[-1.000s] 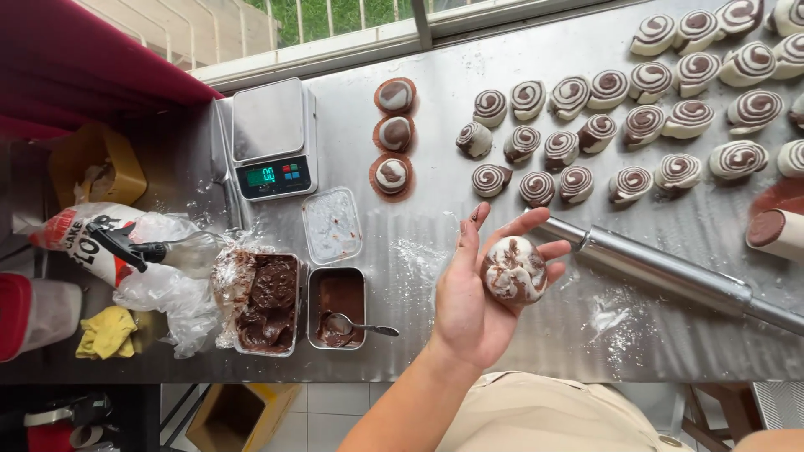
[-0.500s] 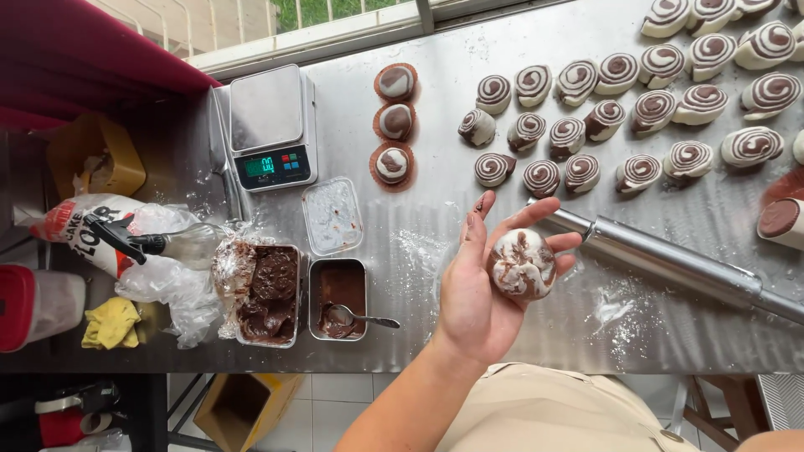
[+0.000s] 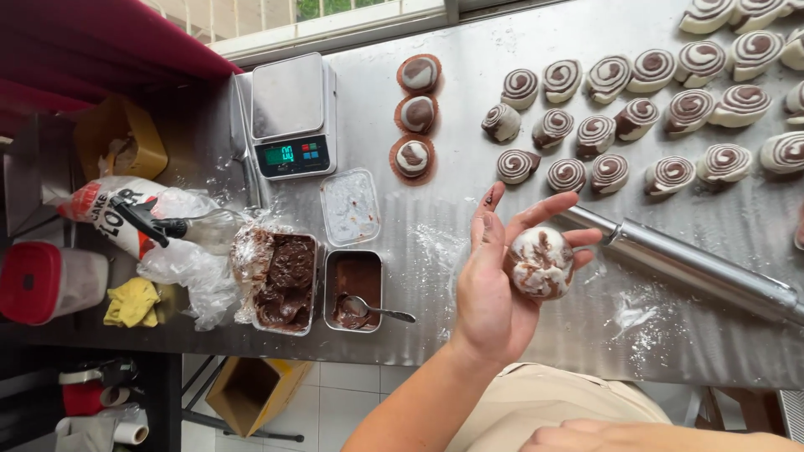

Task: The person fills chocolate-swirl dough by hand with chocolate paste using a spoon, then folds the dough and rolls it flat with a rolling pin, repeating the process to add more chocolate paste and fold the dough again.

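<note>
Grip: left hand cupped loosely, fingers half-open, cradling marbled dough ball | right hand barely visible, grip unclear

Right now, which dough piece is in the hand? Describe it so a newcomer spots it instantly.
Start at the steel table and find the metal rolling pin lying on its right side. Just left of the pin's near end, the left hand is raised palm up, cradling a dough ball. Unlike the neat brown-and-white swirl slices laid in rows behind, it is round, marbled and floury.
</note>
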